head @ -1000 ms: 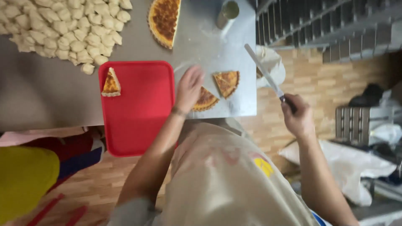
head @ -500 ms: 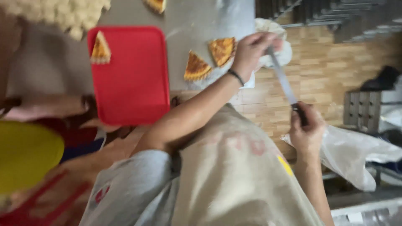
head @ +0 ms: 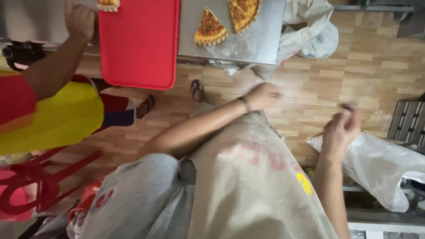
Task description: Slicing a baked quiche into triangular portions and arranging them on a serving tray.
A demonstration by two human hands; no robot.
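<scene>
Left hand [head: 262,96] held over wooden floor, fingers blurred, state unclear, right hand [head: 340,129] fingers closed on small dark object [head: 348,106], triangular golden pie slice [head: 210,30] on far steel surface [head: 261,40]

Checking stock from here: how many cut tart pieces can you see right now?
3. One wedge lies on the metal table, a larger piece sits beside it at the top edge, and one rests on the red tray. More may lie outside the view.
</scene>
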